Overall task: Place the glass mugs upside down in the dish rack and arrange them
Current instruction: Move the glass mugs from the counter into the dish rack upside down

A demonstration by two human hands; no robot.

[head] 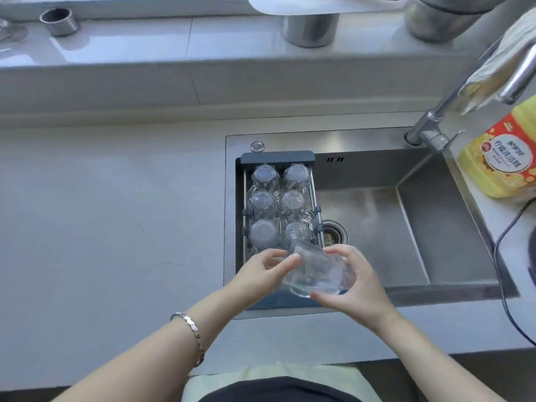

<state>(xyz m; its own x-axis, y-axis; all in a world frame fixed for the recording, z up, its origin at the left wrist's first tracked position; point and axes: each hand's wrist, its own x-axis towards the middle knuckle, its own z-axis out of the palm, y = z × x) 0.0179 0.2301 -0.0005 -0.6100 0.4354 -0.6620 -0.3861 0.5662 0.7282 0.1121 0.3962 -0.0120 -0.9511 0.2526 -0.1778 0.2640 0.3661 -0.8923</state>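
Note:
A dark grey dish rack [278,156] spans the left end of the steel sink. Several clear glass mugs [265,175] stand upside down in it in two columns, bases up. One more glass mug [314,269] hangs tilted over the rack's near end, its base pointing away from me. My left hand [265,269] touches its left side near the base. My right hand [352,281] wraps around its right side and rim. The near part of the rack is hidden behind my hands.
The steel sink [406,216] has a drain [333,233] just right of the rack. A tap [429,129] and a yellow detergent bottle [504,158] stand at the right, with a black cable [504,256]. Metal canisters [310,29] sit on the sill. Grey counter [116,213] lies left.

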